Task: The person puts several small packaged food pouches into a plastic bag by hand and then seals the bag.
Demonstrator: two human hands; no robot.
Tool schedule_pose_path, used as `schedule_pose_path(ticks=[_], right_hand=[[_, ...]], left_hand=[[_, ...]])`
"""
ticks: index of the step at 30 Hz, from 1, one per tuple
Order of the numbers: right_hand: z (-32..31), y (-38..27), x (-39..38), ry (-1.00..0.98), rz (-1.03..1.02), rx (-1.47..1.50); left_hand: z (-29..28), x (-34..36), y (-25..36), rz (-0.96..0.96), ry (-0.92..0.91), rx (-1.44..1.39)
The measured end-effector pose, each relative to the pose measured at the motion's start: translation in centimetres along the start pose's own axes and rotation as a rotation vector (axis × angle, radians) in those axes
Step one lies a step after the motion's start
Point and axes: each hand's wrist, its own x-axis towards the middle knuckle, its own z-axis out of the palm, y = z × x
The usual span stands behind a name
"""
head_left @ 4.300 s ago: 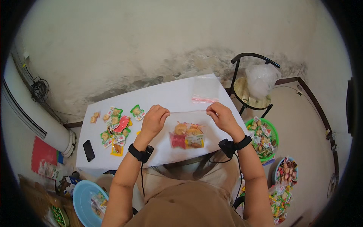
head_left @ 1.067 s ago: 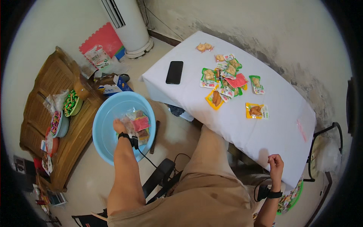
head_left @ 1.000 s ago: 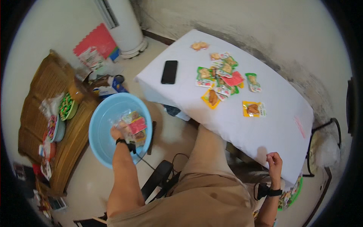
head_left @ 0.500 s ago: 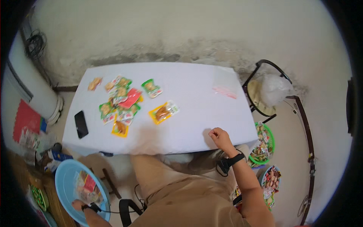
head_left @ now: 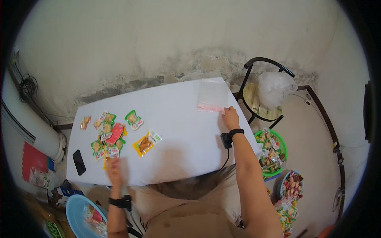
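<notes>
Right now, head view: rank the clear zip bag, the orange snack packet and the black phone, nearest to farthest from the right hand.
1. Clear zip bag: at the table's far right corner, with the right hand at its pink-striped edge.
2. Orange snack packet: mid-table, to the left of that hand.
3. Black phone: by the table's left edge, farthest away.

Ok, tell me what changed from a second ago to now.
The left hand came up out of the blue basin on the floor to the near table edge, by the snack packets; it is blurred, so a grip can't be told. The right hand moved from the near edge across to the clear zip bag and touches its pink strip. The packets and phone lie as before.
</notes>
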Motion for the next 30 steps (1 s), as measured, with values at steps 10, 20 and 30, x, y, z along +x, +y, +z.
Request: schedule_pose_path(ticks=[10, 20, 30], right_hand=[[3.5, 0.9, 1.8, 0.055, -0.052, -0.088], [-0.2, -1.9, -0.5, 0.217, -0.199, 0.407], [-2.7, -10.9, -14.2, -0.032, -0.156, 0.642]], left_hand=[[17.2, -4.6, 4.9, 0.099, -0.41, 0.17], [17.8, -5.0, 4.5, -0.03, -0.262, 0.118], [20.3, -3.2, 9.4, 0.305, -0.478, 0.206]])
